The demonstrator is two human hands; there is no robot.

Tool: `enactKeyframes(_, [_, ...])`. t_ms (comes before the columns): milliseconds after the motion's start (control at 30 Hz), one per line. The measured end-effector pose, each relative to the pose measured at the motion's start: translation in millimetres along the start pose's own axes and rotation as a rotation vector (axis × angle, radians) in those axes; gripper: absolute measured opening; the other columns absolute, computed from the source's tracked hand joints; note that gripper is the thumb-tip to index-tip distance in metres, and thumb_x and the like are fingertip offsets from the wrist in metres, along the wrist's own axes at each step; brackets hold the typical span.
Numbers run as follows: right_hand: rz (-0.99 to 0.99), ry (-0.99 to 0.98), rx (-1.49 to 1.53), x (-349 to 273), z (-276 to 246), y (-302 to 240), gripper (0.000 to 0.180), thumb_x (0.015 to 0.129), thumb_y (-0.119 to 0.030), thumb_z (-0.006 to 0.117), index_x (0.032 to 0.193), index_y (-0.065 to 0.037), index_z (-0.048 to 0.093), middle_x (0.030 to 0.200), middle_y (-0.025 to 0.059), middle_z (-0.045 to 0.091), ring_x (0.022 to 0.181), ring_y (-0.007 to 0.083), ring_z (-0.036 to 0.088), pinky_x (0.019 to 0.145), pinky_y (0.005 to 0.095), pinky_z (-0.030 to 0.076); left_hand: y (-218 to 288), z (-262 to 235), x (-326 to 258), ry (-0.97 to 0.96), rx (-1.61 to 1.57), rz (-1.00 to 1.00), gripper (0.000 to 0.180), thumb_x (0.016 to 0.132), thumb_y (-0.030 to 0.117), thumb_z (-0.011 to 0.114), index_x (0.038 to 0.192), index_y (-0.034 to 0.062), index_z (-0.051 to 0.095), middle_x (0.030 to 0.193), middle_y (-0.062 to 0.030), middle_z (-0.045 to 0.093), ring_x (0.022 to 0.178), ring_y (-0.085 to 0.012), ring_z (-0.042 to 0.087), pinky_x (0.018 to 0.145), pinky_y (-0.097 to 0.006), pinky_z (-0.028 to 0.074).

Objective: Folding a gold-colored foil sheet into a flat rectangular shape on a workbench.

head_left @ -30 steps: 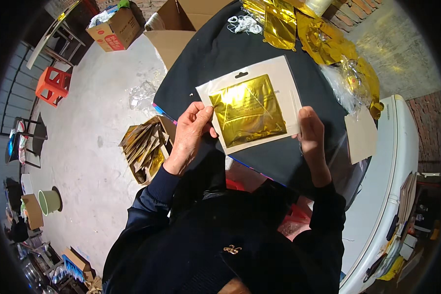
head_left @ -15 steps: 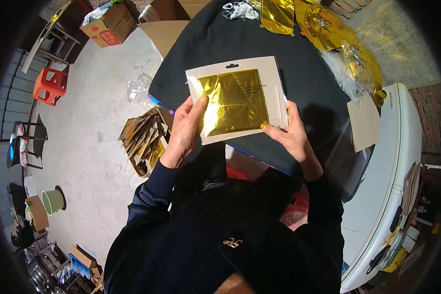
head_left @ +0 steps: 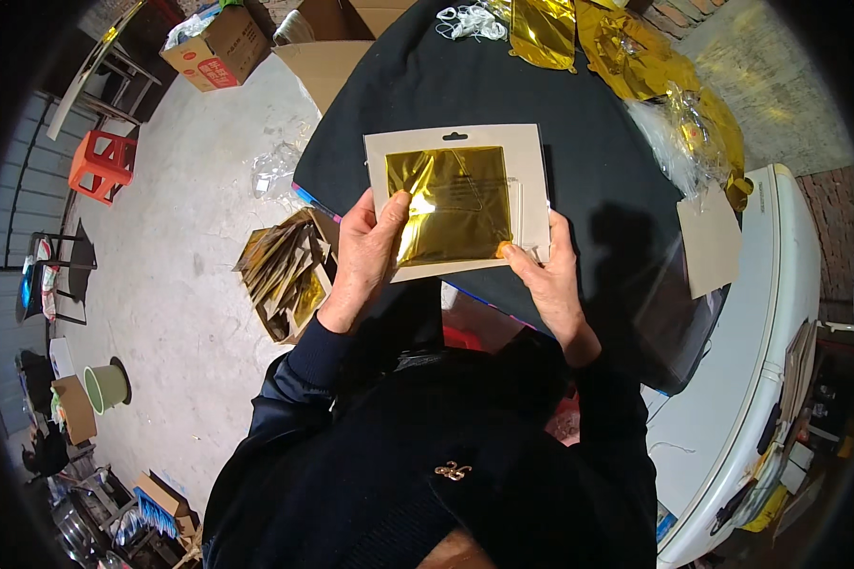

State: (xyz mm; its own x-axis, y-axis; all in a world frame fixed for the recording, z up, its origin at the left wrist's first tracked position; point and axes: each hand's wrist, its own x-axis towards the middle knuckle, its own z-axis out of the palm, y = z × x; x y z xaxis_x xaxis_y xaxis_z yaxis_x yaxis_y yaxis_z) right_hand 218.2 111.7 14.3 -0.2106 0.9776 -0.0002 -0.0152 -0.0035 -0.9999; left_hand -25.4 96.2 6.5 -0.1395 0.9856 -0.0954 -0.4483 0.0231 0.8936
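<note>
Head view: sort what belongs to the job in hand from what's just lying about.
Likely the job's:
- carded gold packet, between left hand and right hand
- gold packs
- gold foil

Apparently lying about:
- red stool
- green bucket
- clear wrapping

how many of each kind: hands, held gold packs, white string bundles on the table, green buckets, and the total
hands (left hand, right hand): 2
held gold pack: 1
white string bundle: 1
green bucket: 1
total: 5
</note>
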Motion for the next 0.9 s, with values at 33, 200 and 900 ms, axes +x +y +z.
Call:
enactKeyframes(33, [-0.011,0.007,0.018,-0.8,1.3,2.2,0.055,0.090,0.000,0.071,0.137,-0.001,0.043,0.118,0.0065,0.061,0.106,0.0108,0.059,0.094,0.0270,0.049,1.2,0.8,0.0,-0.006,-0.025,0.009,0.032,0.104,0.018,0.062,0.129,-0.0023,0.058,0.115,-0.0054,0.068,0.097,-0.0094,0.063,0.088,-0.027,0.053])
enactKeyframes(200, [0.079,-0.038,0.047,-1.6,0.1,-10.3,0.046,0.095,-0.004,0.069,0.134,-0.002,0.046,0.111,0.0043,0.062,0.093,0.0065,0.058,0.080,0.0231,0.050,11.7,4.5,-3.4,0.000,-0.018,-0.015,0.036,0.103,0.017,0.062,0.133,-0.0011,0.053,0.120,-0.0066,0.064,0.103,-0.0101,0.061,0.091,-0.025,0.051])
enactKeyframes(900, [0.520,-0.175,0.225,-2.8,-20.6,-28.1,0.037,0.096,-0.010,0.065,0.132,-0.004,0.057,0.095,-0.0031,0.065,0.058,-0.0010,0.040,0.048,0.0178,0.026,26.8,-22.0,-22.3,-0.221,0.045,-0.308,0.054,0.097,0.006,0.067,0.145,0.0000,0.045,0.130,-0.0075,0.064,0.115,-0.0136,0.062,0.103,-0.029,0.047])
